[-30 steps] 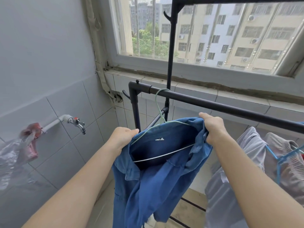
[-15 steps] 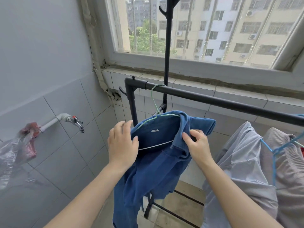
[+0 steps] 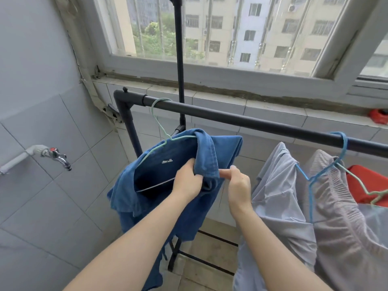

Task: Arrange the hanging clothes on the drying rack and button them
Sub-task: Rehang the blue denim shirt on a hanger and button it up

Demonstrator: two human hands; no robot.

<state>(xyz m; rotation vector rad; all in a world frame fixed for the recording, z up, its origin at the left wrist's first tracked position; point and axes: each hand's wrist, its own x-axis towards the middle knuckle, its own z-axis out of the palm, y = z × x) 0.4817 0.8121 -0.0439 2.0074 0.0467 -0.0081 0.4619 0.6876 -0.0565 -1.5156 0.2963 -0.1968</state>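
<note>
A blue shirt (image 3: 151, 181) hangs on a pale green wire hanger (image 3: 158, 122) hooked over the black rail of the drying rack (image 3: 252, 122), near its left end. My left hand (image 3: 186, 181) grips the shirt's front edge just below the collar. My right hand (image 3: 237, 181) pinches the collar's other side, right beside the left hand. The shirt's neck is open and a small label shows inside. The shirt's buttons are hidden.
To the right hang a pale grey garment (image 3: 279, 198) and a grey ribbed one (image 3: 346, 206) on a blue hanger (image 3: 308, 179), with something red (image 3: 365, 185) behind. A tap (image 3: 55, 155) sticks out of the tiled wall at left. The window sill runs behind the rail.
Both hands have come together at the front of the collar; the left hand moved from the shirt's left shoulder to the middle. The view has tilted downward.
</note>
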